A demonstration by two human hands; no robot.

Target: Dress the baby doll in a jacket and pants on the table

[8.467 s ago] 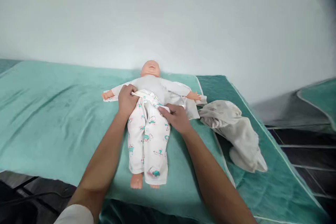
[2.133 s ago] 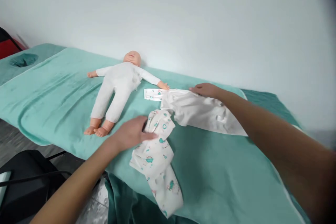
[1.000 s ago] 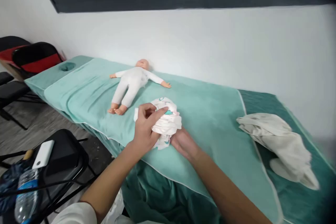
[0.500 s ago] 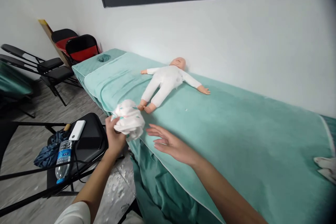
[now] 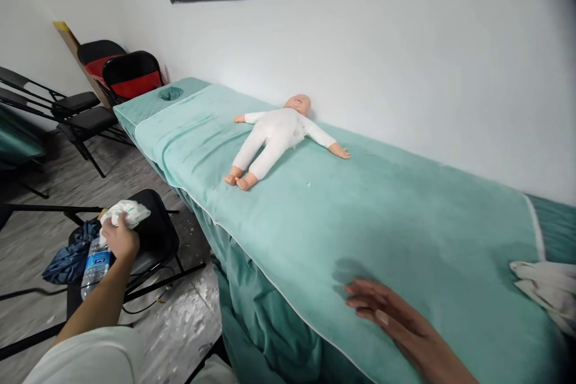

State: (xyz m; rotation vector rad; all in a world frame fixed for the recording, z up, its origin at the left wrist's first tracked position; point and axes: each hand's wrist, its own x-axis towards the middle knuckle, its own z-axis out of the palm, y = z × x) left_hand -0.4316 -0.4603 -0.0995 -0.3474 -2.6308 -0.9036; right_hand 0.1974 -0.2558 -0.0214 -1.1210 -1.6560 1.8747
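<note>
Baby-clothes bundle (image 5: 131, 211) over the black folding chair (image 5: 157, 227), 8 o'clock of view.
Step, as judged: setting the clothes down. Your left hand (image 5: 120, 239) has its fingers closed on the bundle; cannot tell whether it touches the chair. The plastic bottle (image 5: 90, 281) stands at its 7 o'clock; blue label (image 5: 98, 260), print too small to read. Next move calls for loosening those fingers without knocking the bottle. Your right hand (image 5: 391, 313), 5 o'clock, hangs half-open, holding nothing, above the massage bed (image 5: 405, 222). Baby doll (image 5: 273, 132) supine, just off centre toward 11.
</note>
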